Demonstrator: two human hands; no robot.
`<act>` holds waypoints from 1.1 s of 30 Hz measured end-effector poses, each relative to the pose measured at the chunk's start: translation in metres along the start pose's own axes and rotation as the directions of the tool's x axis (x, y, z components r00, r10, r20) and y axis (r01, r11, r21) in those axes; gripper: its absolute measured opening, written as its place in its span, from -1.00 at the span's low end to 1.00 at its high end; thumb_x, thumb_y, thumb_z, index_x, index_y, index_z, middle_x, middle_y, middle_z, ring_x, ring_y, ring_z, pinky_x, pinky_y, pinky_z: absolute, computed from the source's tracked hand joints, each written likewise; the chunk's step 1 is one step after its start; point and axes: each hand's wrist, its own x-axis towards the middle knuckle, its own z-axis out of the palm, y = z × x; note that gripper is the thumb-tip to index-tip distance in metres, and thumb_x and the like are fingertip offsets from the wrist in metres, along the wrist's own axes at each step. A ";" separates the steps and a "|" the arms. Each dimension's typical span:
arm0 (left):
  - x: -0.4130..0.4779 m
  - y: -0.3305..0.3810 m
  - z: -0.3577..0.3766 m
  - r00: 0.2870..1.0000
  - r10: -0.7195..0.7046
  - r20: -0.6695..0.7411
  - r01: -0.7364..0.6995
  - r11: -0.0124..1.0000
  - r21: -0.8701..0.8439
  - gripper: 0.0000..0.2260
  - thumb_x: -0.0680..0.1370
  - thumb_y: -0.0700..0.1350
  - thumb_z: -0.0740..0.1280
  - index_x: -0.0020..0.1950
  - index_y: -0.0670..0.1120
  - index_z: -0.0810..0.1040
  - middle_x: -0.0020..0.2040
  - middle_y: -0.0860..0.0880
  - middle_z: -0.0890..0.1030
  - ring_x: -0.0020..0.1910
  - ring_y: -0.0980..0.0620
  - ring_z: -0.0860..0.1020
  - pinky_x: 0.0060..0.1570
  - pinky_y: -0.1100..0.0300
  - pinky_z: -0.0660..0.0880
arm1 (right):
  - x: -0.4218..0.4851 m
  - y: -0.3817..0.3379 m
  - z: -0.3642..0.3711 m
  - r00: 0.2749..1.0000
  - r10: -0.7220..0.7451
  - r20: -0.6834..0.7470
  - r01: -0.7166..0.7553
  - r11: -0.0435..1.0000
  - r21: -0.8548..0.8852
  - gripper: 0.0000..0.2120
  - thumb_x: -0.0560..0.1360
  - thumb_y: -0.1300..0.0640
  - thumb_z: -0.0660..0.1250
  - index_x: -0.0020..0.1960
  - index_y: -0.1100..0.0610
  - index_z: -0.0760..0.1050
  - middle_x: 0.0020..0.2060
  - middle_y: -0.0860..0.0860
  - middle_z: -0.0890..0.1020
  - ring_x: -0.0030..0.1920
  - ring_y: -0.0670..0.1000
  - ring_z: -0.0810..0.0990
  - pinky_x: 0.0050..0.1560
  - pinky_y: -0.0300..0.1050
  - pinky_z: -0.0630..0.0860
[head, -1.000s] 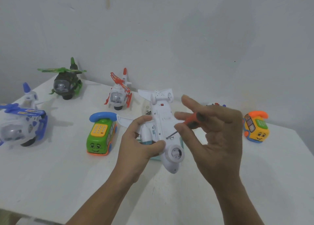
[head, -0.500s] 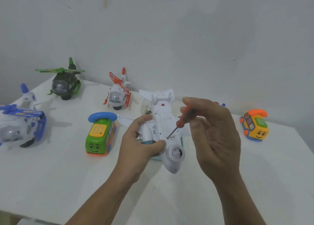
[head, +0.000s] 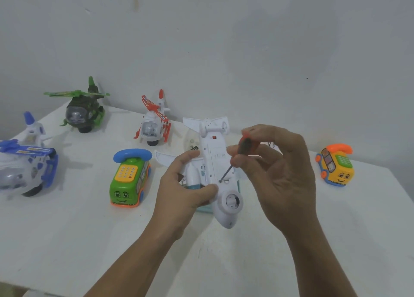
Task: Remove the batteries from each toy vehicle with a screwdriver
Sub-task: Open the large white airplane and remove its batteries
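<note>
Gripping the upturned plane [head: 215,162] at mid-table [head: 67,229], the left hand [head: 186,191] curls thumb and fingers round its body. The right hand [head: 284,173] pinches the screwdriver [head: 246,144] handle, with the tip set at a slant in a screw [head: 220,181] on the belly. That slant is the risk: I judge the tip may slip out and chew the small head, or skid across the plastic towards the left thumb.

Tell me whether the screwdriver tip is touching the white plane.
Touching. The head view shows the screwdriver with its tip set in a screw hole on the plane, whose underside faces up, and there is no gap between them.
</note>
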 end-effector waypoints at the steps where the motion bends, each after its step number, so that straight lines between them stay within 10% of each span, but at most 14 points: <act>1: 0.001 0.000 0.000 1.000 -0.001 0.001 0.001 1.000 -0.002 -0.38 0.33 -0.43 0.52 0.16 0.20 0.55 0.05 0.07 0.62 -0.07 0.01 0.70 -0.16 -0.03 0.68 | 0.001 0.000 0.000 1.000 0.004 0.001 -0.004 1.000 0.010 -0.50 0.50 0.31 0.36 0.16 -0.28 0.42 0.07 -0.12 0.55 0.00 0.14 0.66 -0.07 0.12 0.63; 11: 0.004 -0.002 0.000 1.000 0.016 0.019 -0.016 1.000 0.006 -0.37 0.34 -0.45 0.50 0.17 0.20 0.54 -0.03 0.20 0.65 -0.07 0.02 0.69 -0.15 0.05 0.67 | 0.002 -0.003 0.003 1.000 0.025 -0.013 -0.025 1.000 -0.006 -0.38 0.37 0.24 0.53 0.09 -0.36 0.33 -0.05 0.01 0.59 -0.06 0.10 0.67 -0.12 -0.06 0.62; 20: 0.006 0.000 0.000 1.000 0.000 -0.002 0.000 1.000 -0.011 -0.34 0.20 -0.28 0.55 0.16 0.27 0.55 0.14 0.02 0.62 0.01 -0.05 0.68 -0.05 -0.11 0.66 | 0.003 0.001 -0.002 0.994 0.081 0.075 -0.081 0.997 -0.015 -0.54 0.51 0.24 0.21 0.28 -0.21 0.28 0.18 -0.09 0.57 0.15 0.09 0.61 -0.04 0.09 0.62; 26: 0.010 -0.001 0.000 1.000 0.011 0.019 -0.011 0.999 -0.037 -0.35 0.31 -0.45 0.52 0.17 0.20 0.54 0.10 0.03 0.66 -0.02 -0.03 0.70 -0.08 -0.09 0.67 | 0.002 0.016 -0.006 0.983 0.128 0.129 -0.110 0.985 -0.133 -0.15 0.41 0.40 0.43 0.26 -0.37 0.10 -0.11 -0.18 0.52 -0.10 0.04 0.65 -0.08 0.00 0.65; 33: 0.016 0.001 0.001 0.999 -0.032 0.017 0.034 0.992 -0.123 -0.37 0.27 -0.41 0.54 0.15 0.19 0.55 0.08 -0.12 0.65 0.00 -0.17 0.68 -0.17 -0.05 0.67 | -0.002 0.032 -0.015 0.884 0.439 -0.160 -0.375 0.870 0.321 -0.25 0.45 0.54 0.32 0.22 -0.21 0.12 -0.26 0.24 0.59 -0.29 0.27 0.65 -0.14 0.10 0.65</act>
